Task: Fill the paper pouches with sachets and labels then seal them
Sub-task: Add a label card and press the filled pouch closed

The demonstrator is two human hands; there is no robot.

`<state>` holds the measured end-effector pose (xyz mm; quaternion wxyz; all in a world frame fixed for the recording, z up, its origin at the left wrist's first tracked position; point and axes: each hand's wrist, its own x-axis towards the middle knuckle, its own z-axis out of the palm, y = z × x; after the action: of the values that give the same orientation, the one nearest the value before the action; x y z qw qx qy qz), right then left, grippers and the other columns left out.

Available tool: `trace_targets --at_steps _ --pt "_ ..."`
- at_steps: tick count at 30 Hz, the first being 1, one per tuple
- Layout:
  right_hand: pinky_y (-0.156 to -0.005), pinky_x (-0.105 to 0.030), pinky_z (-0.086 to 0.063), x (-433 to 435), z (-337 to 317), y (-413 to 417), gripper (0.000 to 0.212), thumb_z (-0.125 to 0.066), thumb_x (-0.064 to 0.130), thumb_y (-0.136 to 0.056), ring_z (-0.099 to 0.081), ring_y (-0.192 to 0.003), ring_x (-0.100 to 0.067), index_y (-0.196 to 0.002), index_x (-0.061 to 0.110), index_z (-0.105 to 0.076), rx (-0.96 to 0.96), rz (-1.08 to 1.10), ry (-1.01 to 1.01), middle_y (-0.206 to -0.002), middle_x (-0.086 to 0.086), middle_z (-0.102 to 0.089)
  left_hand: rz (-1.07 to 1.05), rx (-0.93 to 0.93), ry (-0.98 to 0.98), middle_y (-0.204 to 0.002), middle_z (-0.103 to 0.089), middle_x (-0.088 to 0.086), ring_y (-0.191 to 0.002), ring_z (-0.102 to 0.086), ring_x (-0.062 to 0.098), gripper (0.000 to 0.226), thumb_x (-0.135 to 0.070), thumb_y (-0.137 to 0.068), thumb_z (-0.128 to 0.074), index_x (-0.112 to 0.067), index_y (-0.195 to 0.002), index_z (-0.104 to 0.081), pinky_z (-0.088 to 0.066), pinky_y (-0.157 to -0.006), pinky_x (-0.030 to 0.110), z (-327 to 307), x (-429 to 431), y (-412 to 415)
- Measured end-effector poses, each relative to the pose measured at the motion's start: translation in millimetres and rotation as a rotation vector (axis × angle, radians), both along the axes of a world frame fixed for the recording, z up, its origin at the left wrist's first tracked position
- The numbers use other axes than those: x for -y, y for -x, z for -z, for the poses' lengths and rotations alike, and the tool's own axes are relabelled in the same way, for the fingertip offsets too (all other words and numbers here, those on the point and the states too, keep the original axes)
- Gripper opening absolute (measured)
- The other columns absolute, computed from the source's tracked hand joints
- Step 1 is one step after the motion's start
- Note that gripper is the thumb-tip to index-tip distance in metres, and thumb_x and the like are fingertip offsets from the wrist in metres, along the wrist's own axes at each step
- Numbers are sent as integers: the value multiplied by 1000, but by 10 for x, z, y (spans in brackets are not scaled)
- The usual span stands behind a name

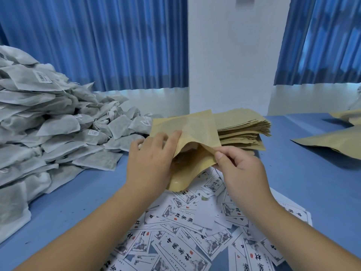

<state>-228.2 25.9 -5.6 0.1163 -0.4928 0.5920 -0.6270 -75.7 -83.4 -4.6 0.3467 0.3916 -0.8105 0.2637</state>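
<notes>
— Holding what?
— My left grip (150, 159) and right grip (240, 169) both pinch the tan paper pouch (197, 132), its mouth spread, above white printed labels (185, 241) on the blue counter (312, 182).
— And beside it?
— Grey mesh sachets (48, 124) heaped at the left, stacked tan pouches (244, 126) just behind.

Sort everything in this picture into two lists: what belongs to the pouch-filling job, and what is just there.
Job: open pouch, held by left hand and right hand; sachet pile; labels; pouch stack.
Just there: blue curtains; white wall.
</notes>
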Motion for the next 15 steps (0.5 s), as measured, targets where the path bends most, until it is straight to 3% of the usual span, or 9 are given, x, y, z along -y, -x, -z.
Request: trace_targets --at_steps 3,5,8,10,11,13,15 --pt "-83 -7 -42 -19 16 8 25 -56 9 -93 -57 -97 8 -103 25 -72 -199 -31 40 -95 22 -66 49 -3 79 -83 -63 5 -66 -62 28 56 0 -55 -79 -12 -107 -67 -42 -61 38 12 68 -57" --pt "-87 -3 -36 -37 40 48 38 -58 0 -87 -52 -106 6 -117 22 -66 -405 -102 17 -111 21 -58 94 8 87 -71 -60 7 -54 -57 28 47 7 -52 -77 -8 -96 -69 -40 -52 36 2 99 -108" --pt "-77 -13 -40 -5 123 139 65 -60 -8 -78 -45 -98 -4 -134 24 -50 -872 -72 -57 -116 11 -45 144 48 79 -59 -53 7 -40 -45 25 48 11 -44 -77 -7 -88 -72 -26 -44 27 -16 86 -174" --pt "-66 -23 -41 26 116 158 72 -64 -9 -72 -42 -88 -13 -135 23 -48 -991 29 -103 -105 6 -44 168 83 49 -59 -52 8 -41 -45 25 50 12 -42 -76 -8 -89 -73 -23 -44 26 -4 61 -191" --pt "-62 -28 -42 41 96 160 71 -66 -11 -64 -44 -84 -17 -127 20 -56 -1021 76 -100 -97 3 -48 173 108 19 -61 -52 8 -43 -46 26 51 12 -42 -75 -9 -89 -73 -24 -43 26 6 41 -194" --pt "-57 -31 -41 67 67 154 52 -71 -11 -45 -50 -72 -25 -91 14 -72 -1179 173 -50 -77 -1 -53 177 169 -9 -65 -53 7 -49 -48 26 52 11 -42 -75 -11 -88 -73 -25 -44 26 23 9 -197" --pt "-57 -33 -43 71 67 165 34 -72 -7 -38 -52 -67 -26 -64 15 -69 -1324 207 -56 -67 0 -53 205 239 -25 -68 -56 5 -54 -51 25 50 8 -41 -78 -15 -85 -74 -26 -46 26 21 -17 -220"
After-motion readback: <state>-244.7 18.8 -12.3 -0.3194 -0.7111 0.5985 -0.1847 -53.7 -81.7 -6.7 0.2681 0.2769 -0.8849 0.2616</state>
